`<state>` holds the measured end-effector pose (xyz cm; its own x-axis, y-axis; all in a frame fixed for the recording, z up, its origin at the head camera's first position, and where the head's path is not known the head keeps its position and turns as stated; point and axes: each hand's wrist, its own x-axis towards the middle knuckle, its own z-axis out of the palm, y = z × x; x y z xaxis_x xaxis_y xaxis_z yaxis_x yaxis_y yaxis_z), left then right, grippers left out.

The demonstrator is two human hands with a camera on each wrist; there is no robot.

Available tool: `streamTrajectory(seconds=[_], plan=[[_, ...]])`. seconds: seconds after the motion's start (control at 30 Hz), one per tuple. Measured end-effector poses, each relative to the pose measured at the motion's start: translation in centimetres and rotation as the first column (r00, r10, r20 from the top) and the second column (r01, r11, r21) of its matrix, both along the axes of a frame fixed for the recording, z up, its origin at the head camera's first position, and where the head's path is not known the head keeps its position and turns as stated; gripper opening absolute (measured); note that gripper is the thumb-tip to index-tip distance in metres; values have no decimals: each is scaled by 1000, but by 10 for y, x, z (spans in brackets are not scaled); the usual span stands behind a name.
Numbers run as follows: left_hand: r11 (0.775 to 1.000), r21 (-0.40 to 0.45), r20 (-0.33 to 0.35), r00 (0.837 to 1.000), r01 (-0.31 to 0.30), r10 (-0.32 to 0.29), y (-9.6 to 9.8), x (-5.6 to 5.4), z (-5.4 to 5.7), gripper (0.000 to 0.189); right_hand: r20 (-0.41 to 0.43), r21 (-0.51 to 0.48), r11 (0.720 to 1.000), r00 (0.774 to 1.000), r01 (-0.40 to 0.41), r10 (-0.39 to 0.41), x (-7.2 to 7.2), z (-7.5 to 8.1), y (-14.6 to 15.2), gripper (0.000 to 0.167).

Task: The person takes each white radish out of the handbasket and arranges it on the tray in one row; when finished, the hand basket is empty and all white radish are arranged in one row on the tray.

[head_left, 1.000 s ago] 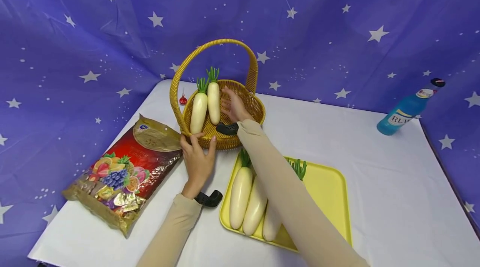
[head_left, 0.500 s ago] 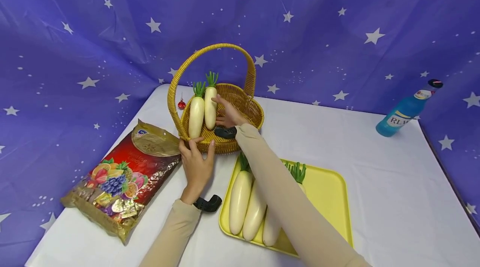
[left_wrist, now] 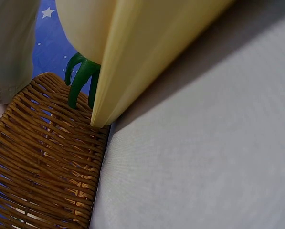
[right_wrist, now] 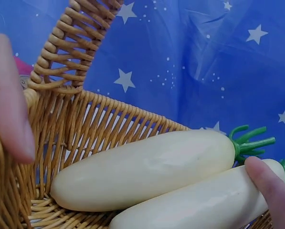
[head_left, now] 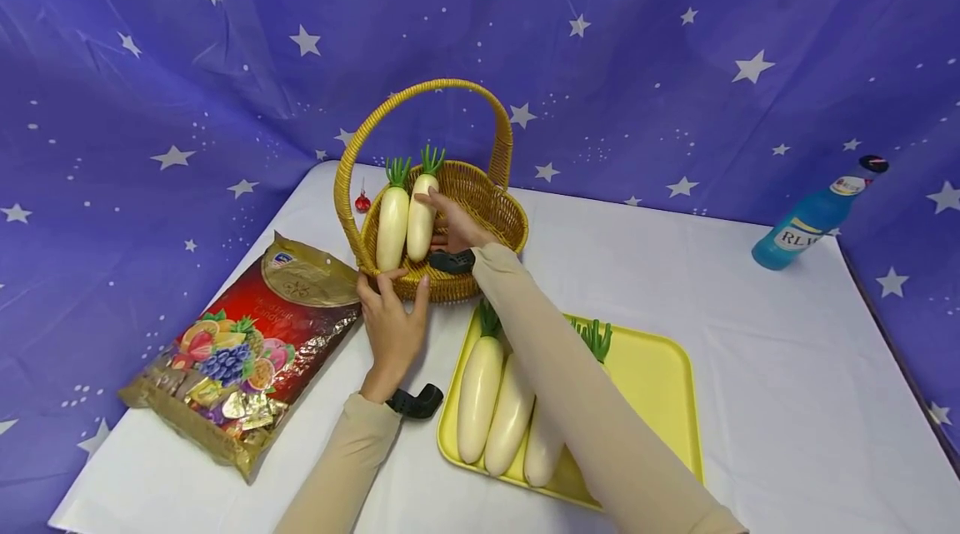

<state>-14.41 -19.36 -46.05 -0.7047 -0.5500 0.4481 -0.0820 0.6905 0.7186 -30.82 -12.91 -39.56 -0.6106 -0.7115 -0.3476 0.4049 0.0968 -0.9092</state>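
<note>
Two white radishes with green tops lean side by side in a wicker basket (head_left: 514, 222) with a tall arched handle. My right hand (head_left: 459, 224) reaches inside and holds the right-hand radish (head_left: 422, 222), its thumb (right_wrist: 269, 188) lying across the body close below the leaves. The other radish (head_left: 392, 230) rests to its left. At the basket's near rim my left hand (head_left: 393, 330) grips the wicker, fingers hooked over the edge; one of its fingers (right_wrist: 13, 114) shows at the left of the right wrist view. Below the leaves, the far side of the held radish is hidden.
A yellow tray (head_left: 652, 384) with several more radishes (head_left: 480, 401) lies in front of the basket, partly under my right forearm. A red candy bag (head_left: 255, 342) lies left, a blue bottle (head_left: 802, 226) stands far right. A small red item (head_left: 363, 202) sits behind the basket.
My right hand has moved left from the basket's middle onto the right-hand radish and taken hold of it. That radish's leafy end has tipped slightly right. My left hand stays on the rim.
</note>
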Motion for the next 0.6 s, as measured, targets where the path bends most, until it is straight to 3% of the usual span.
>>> streamTrajectory(seconds=[0.13,0.27,0.4,0.6], plan=[[1000,1,6,1000,-2,2,0,0,-1,42,40,-54,996,997,71,-69,4,1,2,46],[1000,8,12,1000,4,-4,0,0,-2,42,9,-76,992,995,99,-98,6,1,3,44],[1000,8,9,1000,6,-6,0,0,-2,43,-55,-99,993,996,71,-77,8,-1,6,51],[1000,10,-4,1000,7,-7,-1,-1,-2,43,-52,-186,982,998,19,-29,14,0,15,56]])
